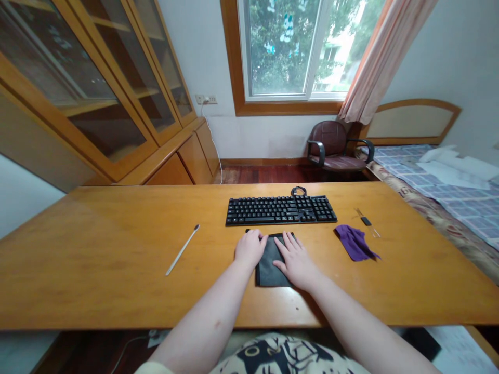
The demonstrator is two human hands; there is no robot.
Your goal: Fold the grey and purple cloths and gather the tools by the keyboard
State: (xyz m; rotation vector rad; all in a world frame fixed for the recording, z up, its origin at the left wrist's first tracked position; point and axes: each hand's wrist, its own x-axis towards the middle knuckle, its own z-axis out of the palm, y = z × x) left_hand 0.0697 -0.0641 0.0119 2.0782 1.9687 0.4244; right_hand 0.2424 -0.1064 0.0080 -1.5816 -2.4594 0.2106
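Note:
A dark grey folded cloth [268, 267] lies flat on the wooden desk [97, 249], just in front of a black keyboard [279, 210]. My left hand [250, 248] rests on the cloth's upper left corner with its fingers curled down. Spread flat over the right side of the cloth, fingers apart, is my right hand [295, 258]. Both hands press on the cloth; neither lifts it.
A crumpled purple cloth [354, 242] lies to the right, with a small black tool [366, 221] behind it. A thin white stick [182, 250] lies to the left. Beyond the desk are a maroon chair [335, 146], a bed [448, 192] and glass-door cabinets [97, 98].

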